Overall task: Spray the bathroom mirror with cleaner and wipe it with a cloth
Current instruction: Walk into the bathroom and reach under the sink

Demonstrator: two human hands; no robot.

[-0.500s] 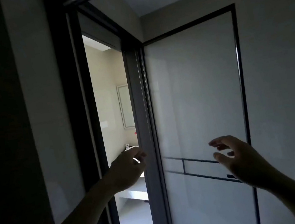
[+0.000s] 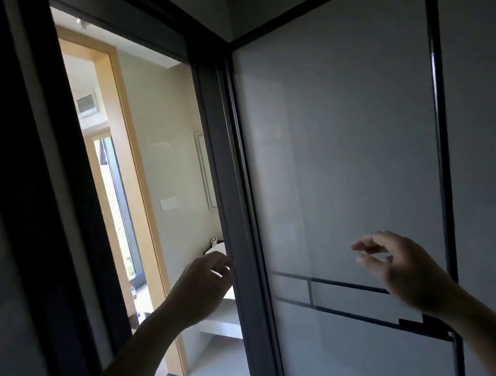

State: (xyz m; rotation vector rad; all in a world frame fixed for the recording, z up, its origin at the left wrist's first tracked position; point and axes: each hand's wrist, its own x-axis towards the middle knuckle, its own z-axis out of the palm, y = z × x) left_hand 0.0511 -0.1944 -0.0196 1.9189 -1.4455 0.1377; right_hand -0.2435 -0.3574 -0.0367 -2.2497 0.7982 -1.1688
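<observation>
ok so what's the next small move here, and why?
Probably push the frosted glass door wider open, rightward, with the left hand, whose fingers curl at the door's edge. The gap looks too narrow to walk through, the mirror shows only as a sliver past that edge, and the right hand hovers by the glass holding nothing.

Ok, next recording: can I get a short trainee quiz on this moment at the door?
1. True or false: the right hand holds a cloth.
2. Which hand is at the edge of the glass door? A) left hand B) right hand
3. Fill in: the mirror hangs on the wall ___ the door.
Key: 1 false, its fingers hold nothing; 2 A; 3 beyond.
</observation>
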